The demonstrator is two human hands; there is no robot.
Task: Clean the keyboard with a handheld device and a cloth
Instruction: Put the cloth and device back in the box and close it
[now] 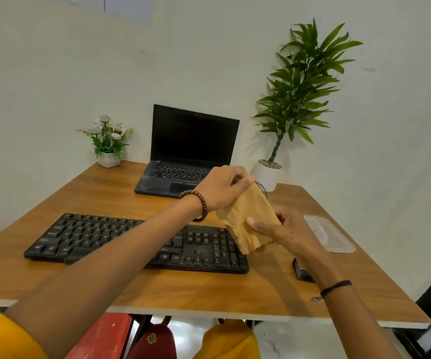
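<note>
A: What was seen first, on the largest scale?

B: A wooden table [105,286] was seen, set against a white wall. A tall leafy plant [302,86] in a white pot was placed at its far right corner. An open laptop [191,141] with a dark screen was set at the far middle.

A: And the keyboard?

B: The black keyboard [92,237] was laid flat on the near half of the table, in front of the laptop and apart from it. Its middle was crossed by the left forearm.

A: Where was the cloth held?

B: The tan cloth [250,216] was held up over the keyboard's right end, between both hands. Its upper edge was pinched by the left hand [222,187]. Its lower part was gripped between thumb and fingers by the right hand [284,229]. Whether its hanging edge touched the keys could not be told.

A: What smaller things were noted?

B: A clear plastic tray [331,237] was laid near the right edge. A small pot of white flowers [108,141] was placed at the far left. A small dark object [301,273] was seen just right of the keyboard, partly hidden by the right forearm. It could not be identified.
</note>
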